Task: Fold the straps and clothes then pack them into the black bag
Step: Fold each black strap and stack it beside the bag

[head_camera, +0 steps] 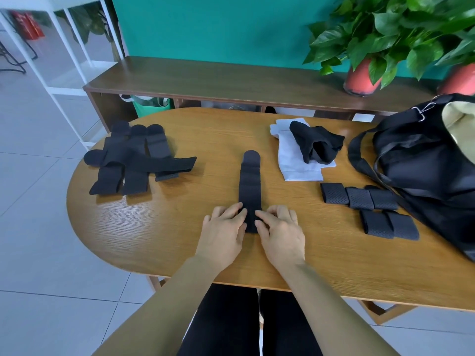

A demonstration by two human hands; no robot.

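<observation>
While flat, perforated strap meets fingertips.

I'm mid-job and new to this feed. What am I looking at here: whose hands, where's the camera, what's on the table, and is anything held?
No machine: one head-worn camera looks down at a person's bare hands. The left hand and right hand pinch the near end of a long black strap lying on the wooden table. Unfolded straps are piled at left; five folded straps sit at right beside the open black bag. A black garment lies on white cloth.
</observation>
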